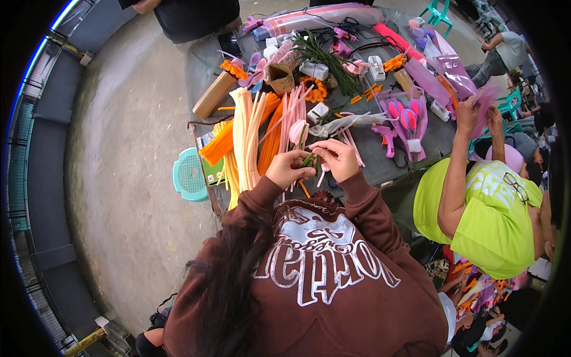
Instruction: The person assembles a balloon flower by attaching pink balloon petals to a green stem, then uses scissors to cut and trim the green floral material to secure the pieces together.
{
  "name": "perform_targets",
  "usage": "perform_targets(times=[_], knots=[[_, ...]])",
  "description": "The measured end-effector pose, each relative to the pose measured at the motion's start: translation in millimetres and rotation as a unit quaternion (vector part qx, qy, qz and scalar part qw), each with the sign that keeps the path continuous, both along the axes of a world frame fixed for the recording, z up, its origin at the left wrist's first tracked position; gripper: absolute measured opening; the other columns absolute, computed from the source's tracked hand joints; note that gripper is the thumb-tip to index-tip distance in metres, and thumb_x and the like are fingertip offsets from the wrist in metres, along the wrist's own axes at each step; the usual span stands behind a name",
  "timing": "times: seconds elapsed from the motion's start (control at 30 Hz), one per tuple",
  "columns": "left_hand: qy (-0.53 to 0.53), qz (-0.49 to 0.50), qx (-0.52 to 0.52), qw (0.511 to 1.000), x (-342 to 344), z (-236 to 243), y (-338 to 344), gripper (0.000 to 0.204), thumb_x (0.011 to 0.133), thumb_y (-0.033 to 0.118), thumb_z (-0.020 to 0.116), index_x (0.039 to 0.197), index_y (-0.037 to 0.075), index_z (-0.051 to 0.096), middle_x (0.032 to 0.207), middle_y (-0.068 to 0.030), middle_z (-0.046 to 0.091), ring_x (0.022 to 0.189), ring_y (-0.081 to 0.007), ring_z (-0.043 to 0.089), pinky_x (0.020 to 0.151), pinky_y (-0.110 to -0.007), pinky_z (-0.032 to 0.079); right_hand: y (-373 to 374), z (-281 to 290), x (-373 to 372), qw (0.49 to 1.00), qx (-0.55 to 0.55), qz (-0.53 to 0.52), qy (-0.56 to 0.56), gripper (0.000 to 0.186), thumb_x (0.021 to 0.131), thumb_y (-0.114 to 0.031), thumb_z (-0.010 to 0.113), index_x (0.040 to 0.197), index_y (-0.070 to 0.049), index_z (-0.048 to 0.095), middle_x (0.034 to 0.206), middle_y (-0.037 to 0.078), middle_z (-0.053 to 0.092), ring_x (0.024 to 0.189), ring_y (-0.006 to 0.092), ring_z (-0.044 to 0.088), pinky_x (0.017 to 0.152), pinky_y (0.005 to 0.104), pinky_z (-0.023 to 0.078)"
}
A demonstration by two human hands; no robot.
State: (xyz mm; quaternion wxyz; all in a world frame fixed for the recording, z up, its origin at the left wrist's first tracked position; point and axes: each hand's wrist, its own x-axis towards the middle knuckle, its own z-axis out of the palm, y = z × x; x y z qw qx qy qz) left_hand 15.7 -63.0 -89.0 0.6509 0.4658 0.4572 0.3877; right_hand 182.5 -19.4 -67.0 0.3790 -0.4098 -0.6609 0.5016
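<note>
Between my two hands, at the near edge of the table, is a handmade flower with a pale pink tulip-shaped head (298, 131) and a green fuzzy stem (307, 159). My left hand (288, 169) is closed, its thumb and fingers pinching the lower green part. From the other side my right hand (338, 158) is closed too, its fingertips meeting on the green piece. Just beyond my left hand lie bundles of pipe cleaners: cream ones (245, 134), orange ones (215, 144) and pink ones (286, 113). A small pink piece (323, 174) hangs below my right hand.
Glue guns (388, 138), a green stem bundle (336, 68), tape dispensers (376, 68) and a wrapped pink bouquet (407, 122) crowd the grey table (372, 169). A teal stool (190, 174) stands left. At right, a person in a lime shirt (496, 214) holds pink wrapping (486, 98).
</note>
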Motion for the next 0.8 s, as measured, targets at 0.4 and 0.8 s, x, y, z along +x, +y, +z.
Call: perform_targets(times=[0.4, 0.8], knots=[[-0.086, -0.015, -0.006, 0.996, -1.1, 9.3, 2.8, 0.037, 0.085, 0.007, 0.054, 0.118, -0.001, 0.041, 0.075, -0.0037, 0.059, 0.065, -0.0073, 0.055, 0.059, -0.02, 0.044, -2.3, -1.7, 7.5, 0.992, -0.093, 0.05, 0.062, 0.01, 0.076, 0.0, 0.062, 0.086, 0.003, 0.063, 0.078, 0.007, 0.063, 0.071, 0.0098, 0.059, 0.067, 0.022, 0.047], [-0.077, -0.11, 0.017, 0.991, -4.3, -7.6, -3.2, 0.038, 0.088, 0.002, 0.041, 0.125, 0.004, 0.031, 0.081, -0.0019, 0.051, 0.068, -0.0069, 0.049, 0.062, -0.019, 0.04, -9.6, -12.6, 13.7, 0.965, -0.204, 0.144, 0.085, 0.013, 0.077, 0.001, 0.06, 0.089, 0.005, 0.062, 0.078, 0.008, 0.063, 0.074, 0.012, 0.06, 0.067, 0.0228, 0.049]])
